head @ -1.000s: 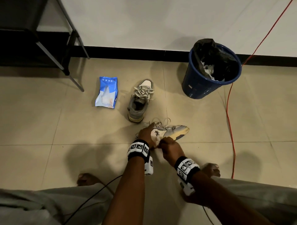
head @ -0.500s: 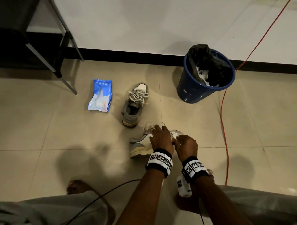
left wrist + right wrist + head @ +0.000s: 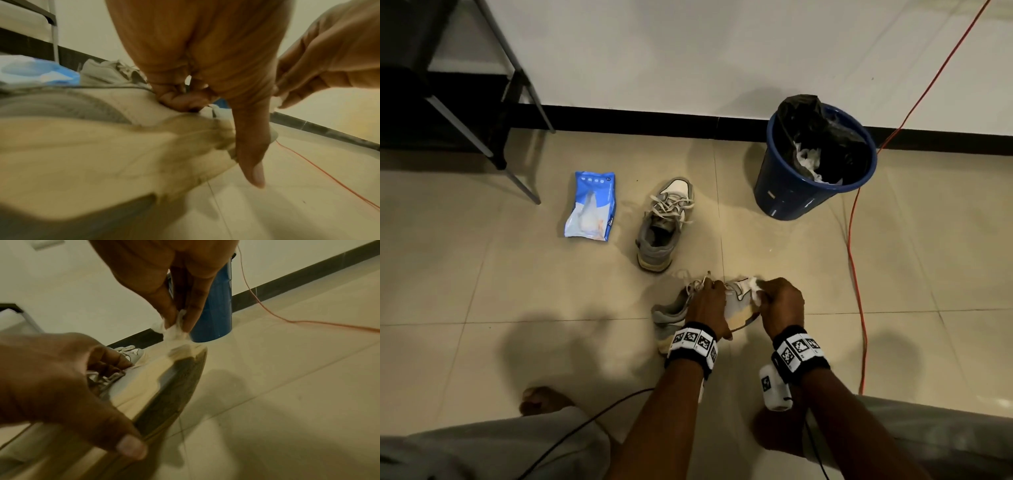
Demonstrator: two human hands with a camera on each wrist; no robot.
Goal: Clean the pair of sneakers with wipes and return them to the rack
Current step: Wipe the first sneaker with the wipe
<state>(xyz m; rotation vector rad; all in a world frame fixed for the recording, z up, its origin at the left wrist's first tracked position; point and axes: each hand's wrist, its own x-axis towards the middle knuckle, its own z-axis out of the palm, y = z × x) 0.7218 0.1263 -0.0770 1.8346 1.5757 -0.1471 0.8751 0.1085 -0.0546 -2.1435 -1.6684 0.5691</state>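
My left hand (image 3: 707, 305) grips a grey and white sneaker (image 3: 671, 308) by its laces and side, tilted with its tan sole (image 3: 102, 154) toward me, thumb (image 3: 254, 155) down over the sole edge. My right hand (image 3: 779, 303) pinches a crumpled white wipe (image 3: 755, 286) against the shoe's toe; the right wrist view shows the wipe (image 3: 174, 329) between the fingertips. The second sneaker (image 3: 666, 222) stands upright on the floor beyond. A blue wipes pack (image 3: 592, 207) lies to its left.
A blue bin (image 3: 815, 164) with a black liner and used wipes stands at the right by the wall. An orange cable (image 3: 854, 240) runs along the floor right of it. The dark rack frame (image 3: 493, 113) is at the far left. My bare foot (image 3: 544, 402) rests below.
The held sneaker has been turned from toe-right and lying flat to tilted up with its sole toward me. My right hand has moved from the heel side to the toe with the wipe.
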